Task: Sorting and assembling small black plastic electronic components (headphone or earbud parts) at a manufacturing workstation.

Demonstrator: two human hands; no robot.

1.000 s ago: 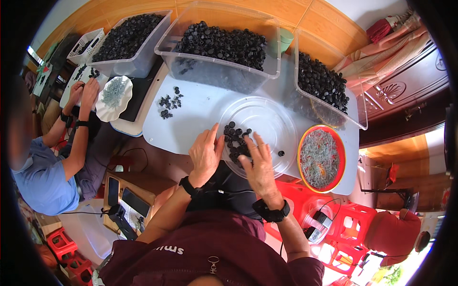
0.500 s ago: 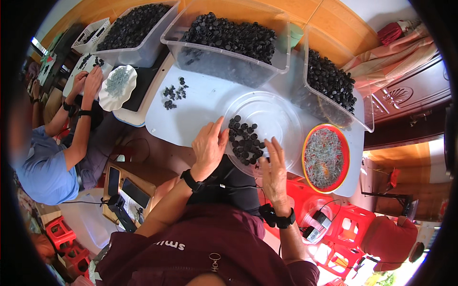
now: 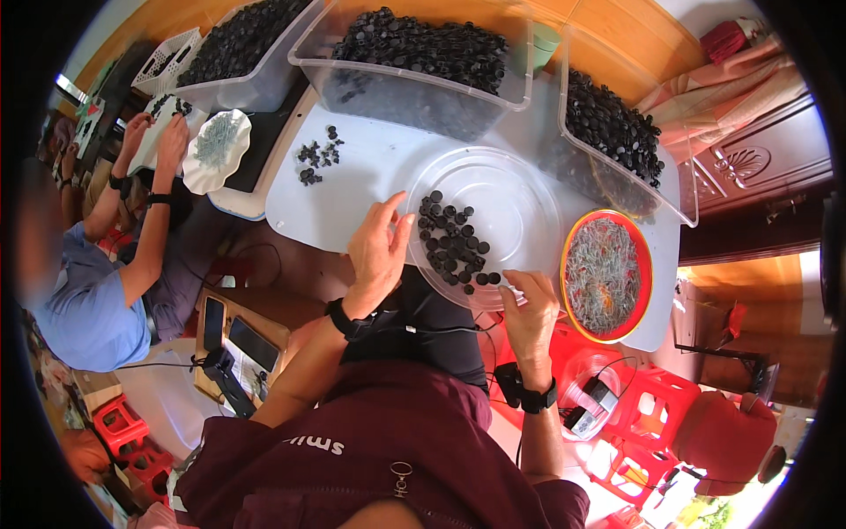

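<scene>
A round clear plastic lid (image 3: pixel 520 207) lies at the table's near edge, in front of me. Small round black caps (image 3: pixel 454 242) are gathered in a loose heap on its left and near part. My left hand (image 3: pixel 379 251) hovers at the lid's left rim, thumb and forefinger apart, with nothing seen between them. Over the near right rim is my right hand (image 3: pixel 531 313); its fingers are bent, with a gap between thumb and forefinger. A few caps lie just left of its fingertips. The undersides of both palms are hidden.
Clear bins (image 3: pixel 414 110) of black parts line the table's far side. A red bowl (image 3: pixel 649 273) with a yellow rim holds thin clear pieces, right of the lid. More black parts (image 3: pixel 317 157) lie on the white table (image 3: pixel 352 198). At left, a co-worker (image 3: pixel 101 300) sits near a white scalloped dish (image 3: pixel 204 179).
My right hand has moved right and back from the caps to the lid's rim, its fingers more bent. The left hand has shifted slightly left. The caps lie a little more spread.
</scene>
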